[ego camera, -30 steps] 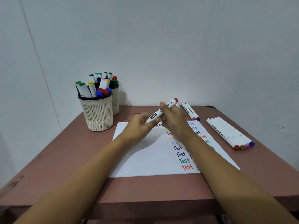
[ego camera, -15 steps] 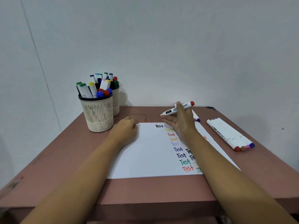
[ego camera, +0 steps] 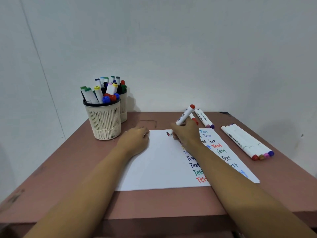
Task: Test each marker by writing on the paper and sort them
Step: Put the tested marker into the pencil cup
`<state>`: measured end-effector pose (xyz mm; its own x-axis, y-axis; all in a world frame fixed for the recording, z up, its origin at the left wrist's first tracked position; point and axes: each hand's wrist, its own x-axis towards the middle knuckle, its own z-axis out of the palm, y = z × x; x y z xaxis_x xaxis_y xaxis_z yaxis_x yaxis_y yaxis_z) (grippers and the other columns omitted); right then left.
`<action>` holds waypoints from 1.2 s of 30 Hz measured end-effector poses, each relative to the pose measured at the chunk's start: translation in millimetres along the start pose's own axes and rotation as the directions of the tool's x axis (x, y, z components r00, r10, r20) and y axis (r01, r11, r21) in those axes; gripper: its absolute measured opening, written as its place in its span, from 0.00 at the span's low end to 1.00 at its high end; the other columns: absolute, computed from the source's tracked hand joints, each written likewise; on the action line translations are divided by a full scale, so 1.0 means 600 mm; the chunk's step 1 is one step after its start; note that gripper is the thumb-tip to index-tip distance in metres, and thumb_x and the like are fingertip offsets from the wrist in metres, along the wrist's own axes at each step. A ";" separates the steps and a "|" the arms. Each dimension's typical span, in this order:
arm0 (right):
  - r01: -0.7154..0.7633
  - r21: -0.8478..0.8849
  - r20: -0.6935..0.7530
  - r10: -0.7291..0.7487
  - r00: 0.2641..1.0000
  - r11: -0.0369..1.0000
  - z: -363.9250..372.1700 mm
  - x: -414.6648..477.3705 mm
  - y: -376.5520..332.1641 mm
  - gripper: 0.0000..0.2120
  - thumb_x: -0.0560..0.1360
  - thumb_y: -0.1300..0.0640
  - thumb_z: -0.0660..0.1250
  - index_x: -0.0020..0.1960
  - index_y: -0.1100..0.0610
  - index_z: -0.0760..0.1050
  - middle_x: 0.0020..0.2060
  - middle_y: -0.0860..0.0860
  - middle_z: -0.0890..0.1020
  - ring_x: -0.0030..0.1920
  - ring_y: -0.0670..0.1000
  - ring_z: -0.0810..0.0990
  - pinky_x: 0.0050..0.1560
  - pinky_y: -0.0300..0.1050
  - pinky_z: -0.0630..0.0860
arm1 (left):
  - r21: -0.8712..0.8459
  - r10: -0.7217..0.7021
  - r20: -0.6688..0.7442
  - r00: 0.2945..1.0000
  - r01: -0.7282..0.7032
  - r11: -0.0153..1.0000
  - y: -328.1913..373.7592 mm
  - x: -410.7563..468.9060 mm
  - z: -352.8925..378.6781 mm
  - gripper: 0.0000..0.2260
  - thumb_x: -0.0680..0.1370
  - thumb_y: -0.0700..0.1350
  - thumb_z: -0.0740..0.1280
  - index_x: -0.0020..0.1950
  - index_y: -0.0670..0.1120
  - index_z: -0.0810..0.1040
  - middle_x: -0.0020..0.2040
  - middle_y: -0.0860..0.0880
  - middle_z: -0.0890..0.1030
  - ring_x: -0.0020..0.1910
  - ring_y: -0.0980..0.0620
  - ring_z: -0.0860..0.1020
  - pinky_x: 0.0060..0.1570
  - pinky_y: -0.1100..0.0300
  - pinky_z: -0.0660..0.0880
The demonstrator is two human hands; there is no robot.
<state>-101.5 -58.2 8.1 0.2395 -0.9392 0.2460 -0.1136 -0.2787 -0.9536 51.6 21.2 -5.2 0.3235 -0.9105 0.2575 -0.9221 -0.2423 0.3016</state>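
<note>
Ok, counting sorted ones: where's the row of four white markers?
Head view: the row of four white markers lies at the right of the brown table, just right of the white paper.

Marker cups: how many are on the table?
2. The front cup stands at the back left of the table; the rear cup is behind it, partly hidden.

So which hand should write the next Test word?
Right. The right hand grips the red marker, tip down at the top of the paper; the left hand holds no marker and rests at its corner.
</note>
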 end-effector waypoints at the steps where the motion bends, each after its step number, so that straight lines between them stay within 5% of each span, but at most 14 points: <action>1: 0.002 -0.001 -0.002 -0.002 1.000 1.000 0.000 0.000 0.000 0.04 0.71 0.65 0.65 0.43 0.61 0.70 0.35 0.60 0.75 0.26 0.50 0.74 0.24 0.36 0.68 | -0.003 0.000 -0.003 1.000 0.000 1.000 0.000 0.000 0.000 0.15 0.79 0.43 0.55 0.62 0.47 0.76 0.64 0.45 0.76 0.61 0.43 0.73 0.61 0.50 0.69; 6: -0.005 0.028 0.005 0.005 1.000 1.000 0.001 0.001 0.001 0.07 0.71 0.67 0.65 0.49 0.68 0.71 0.36 0.59 0.76 0.23 0.45 0.75 0.22 0.34 0.68 | -0.003 -0.004 0.003 1.000 0.004 1.000 0.002 0.000 -0.001 0.15 0.79 0.43 0.55 0.63 0.47 0.75 0.64 0.46 0.75 0.62 0.43 0.73 0.62 0.50 0.68; 11: 0.026 -0.021 0.003 -0.026 1.000 0.999 0.004 0.003 0.006 0.06 0.70 0.66 0.65 0.38 0.60 0.68 0.33 0.58 0.75 0.27 0.51 0.74 0.27 0.39 0.70 | 0.000 -0.007 0.006 1.000 0.007 1.000 -0.002 0.001 0.002 0.15 0.78 0.43 0.56 0.62 0.48 0.76 0.64 0.46 0.76 0.61 0.43 0.73 0.62 0.50 0.68; 21: 0.032 0.027 0.009 -0.032 0.999 0.999 0.005 0.004 0.010 0.05 0.70 0.66 0.65 0.40 0.61 0.69 0.31 0.56 0.73 0.27 0.52 0.73 0.33 0.45 0.72 | 0.004 -0.003 0.002 1.000 0.003 1.000 -0.004 0.004 0.004 0.16 0.79 0.44 0.56 0.63 0.48 0.75 0.64 0.46 0.75 0.62 0.43 0.73 0.62 0.50 0.68; 25: 0.036 -0.026 0.032 -0.035 0.999 0.999 0.006 0.005 0.010 0.06 0.69 0.63 0.65 0.39 0.60 0.66 0.29 0.57 0.72 0.21 0.45 0.70 0.24 0.37 0.65 | -0.002 -0.001 -0.005 1.000 0.001 1.000 -0.004 0.004 0.004 0.15 0.79 0.43 0.56 0.63 0.48 0.76 0.65 0.46 0.75 0.62 0.43 0.73 0.62 0.50 0.68; 36: 0.038 -0.050 -0.046 -0.040 0.998 0.998 0.007 0.012 0.023 0.07 0.66 0.59 0.65 0.40 0.60 0.68 0.31 0.58 0.73 0.30 0.53 0.71 0.29 0.43 0.66 | 0.000 0.006 -0.004 1.000 -0.006 1.000 -0.004 0.002 0.003 0.15 0.79 0.43 0.56 0.63 0.48 0.75 0.64 0.46 0.75 0.62 0.43 0.73 0.62 0.49 0.68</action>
<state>-97.3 -67.9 -3.8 0.1990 -0.9355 0.2919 -0.1520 -0.3237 -0.9339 53.7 20.0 -7.1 0.3187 -0.9105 0.2633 -0.9241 -0.2367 0.2999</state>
